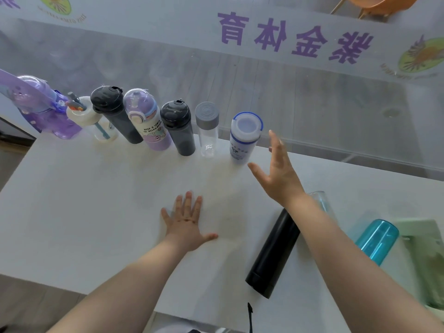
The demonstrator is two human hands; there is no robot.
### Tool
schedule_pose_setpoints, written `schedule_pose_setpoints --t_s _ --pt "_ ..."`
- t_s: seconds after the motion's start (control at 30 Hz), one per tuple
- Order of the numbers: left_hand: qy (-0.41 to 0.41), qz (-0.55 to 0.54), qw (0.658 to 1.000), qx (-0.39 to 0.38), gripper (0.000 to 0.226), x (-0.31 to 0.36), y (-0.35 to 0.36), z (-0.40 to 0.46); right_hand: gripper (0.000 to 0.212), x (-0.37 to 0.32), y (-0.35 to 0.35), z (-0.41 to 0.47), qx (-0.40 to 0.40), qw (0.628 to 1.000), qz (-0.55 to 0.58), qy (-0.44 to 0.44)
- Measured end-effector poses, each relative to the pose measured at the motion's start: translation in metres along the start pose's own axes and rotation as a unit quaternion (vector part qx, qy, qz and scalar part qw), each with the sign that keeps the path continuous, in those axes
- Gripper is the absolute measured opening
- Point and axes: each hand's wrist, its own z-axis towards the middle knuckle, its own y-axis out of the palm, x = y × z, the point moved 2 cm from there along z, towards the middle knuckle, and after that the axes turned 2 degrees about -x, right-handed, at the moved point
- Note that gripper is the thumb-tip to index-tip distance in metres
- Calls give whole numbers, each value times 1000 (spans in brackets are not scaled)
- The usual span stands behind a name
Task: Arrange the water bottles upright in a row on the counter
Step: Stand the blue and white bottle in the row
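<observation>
Several bottles stand upright in a row along the far edge of the white counter point(96, 212): a purple cartoon bottle point(48, 109), a clear bottle with a cream lid point(96, 123), a dark bottle point(115, 114), a lilac bottle point(149, 123), another dark bottle point(179, 128), a clear grey-capped bottle point(207, 131) and a white bottle with a blue rim point(243, 138). My right hand point(278, 174) hovers open just right of the white bottle, not touching it. My left hand point(187, 222) lies flat on the counter. A black flask point(274, 253) and a teal bottle point(377, 239) lie on their sides.
A clear bottle point(323, 203) lies partly hidden behind my right forearm. A pale green object point(425, 255) rests at the counter's right end. Frosted glass with purple lettering point(288, 37) rises behind the row. A black strap point(250, 316) hangs at the counter's near edge.
</observation>
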Motion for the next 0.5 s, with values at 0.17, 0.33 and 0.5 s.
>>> schedule_pose_setpoints --t_s 0.17,0.33,0.5 --pt "3 -3 1000 4 115 0 0 -2 51 34 5 -82 -71 994 -73 -25" --pt "7 -11 1000 17 114 0 0 -4 34 55 5 -148 -137 983 -121 -23" --pt "9 -19 999 38 113 -1 5 -3 59 71 9 -174 -158 956 -237 -69"
